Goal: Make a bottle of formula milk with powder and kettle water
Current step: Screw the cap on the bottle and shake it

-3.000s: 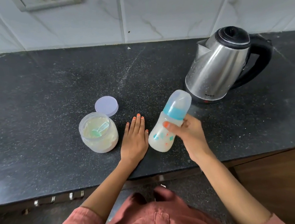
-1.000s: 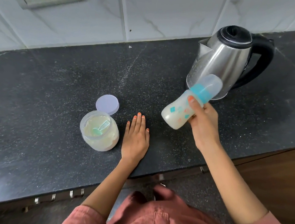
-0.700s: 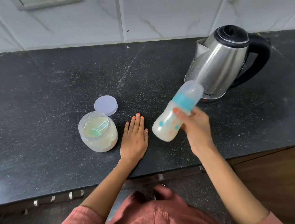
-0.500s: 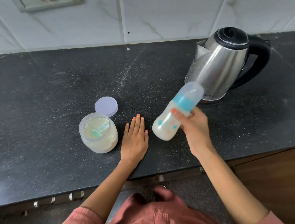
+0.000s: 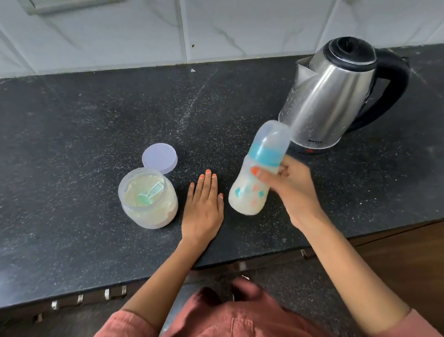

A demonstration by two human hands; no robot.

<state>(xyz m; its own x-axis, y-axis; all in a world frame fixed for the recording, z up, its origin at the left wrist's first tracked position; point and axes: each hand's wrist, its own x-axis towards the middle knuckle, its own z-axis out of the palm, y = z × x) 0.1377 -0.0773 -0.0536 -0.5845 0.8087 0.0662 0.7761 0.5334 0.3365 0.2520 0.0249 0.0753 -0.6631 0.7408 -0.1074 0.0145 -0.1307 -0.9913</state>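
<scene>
My right hand (image 5: 292, 189) grips a capped baby bottle (image 5: 256, 176) around its blue collar, holding it tilted above the black counter with white milk inside. Flat on the counter beside it lies my left hand (image 5: 204, 210), fingers together, holding nothing. An open jar of formula powder (image 5: 148, 199) with a green scoop in it stands just left of that hand. Behind the jar lies its round lilac lid (image 5: 159, 157). The steel kettle (image 5: 327, 97) with a black handle stands at the back right, behind the bottle.
The black stone counter (image 5: 53, 156) runs wall to wall, its front edge just below my wrists. White marble tiles and a socket plate (image 5: 72, 1) are behind. A wooden cabinet front (image 5: 424, 258) shows lower right.
The bottle has swung back and forth in my right hand, from tipped toward the kettle down to a steeper tilt near my left hand. My left hand and the jar stayed put.
</scene>
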